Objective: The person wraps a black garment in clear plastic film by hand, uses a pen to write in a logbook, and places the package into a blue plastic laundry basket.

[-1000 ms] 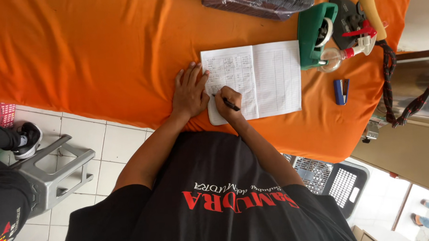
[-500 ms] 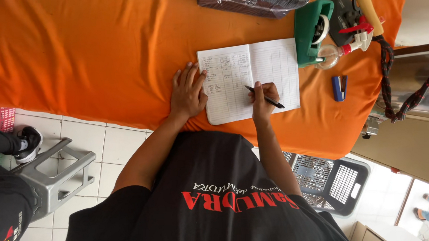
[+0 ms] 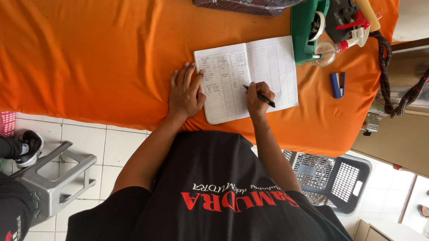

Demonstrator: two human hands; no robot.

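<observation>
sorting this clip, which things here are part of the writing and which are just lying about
In use: right hand gripping the black pen; left hand flat on the open notebook.
Lying about: blue stapler, green tape dispenser, spray bottle, iron.

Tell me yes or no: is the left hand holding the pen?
No, the pen is in the right hand; the left hand lies flat beside the notebook.

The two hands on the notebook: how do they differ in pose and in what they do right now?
The left hand lies flat, fingers spread, pressing the left edge of the open notebook; the right hand is curled into a fist-like grip. The left hand holds nothing, while the right hand grips a black pen with its tip on the page. Both rest on the notebook over the orange cloth.
</observation>
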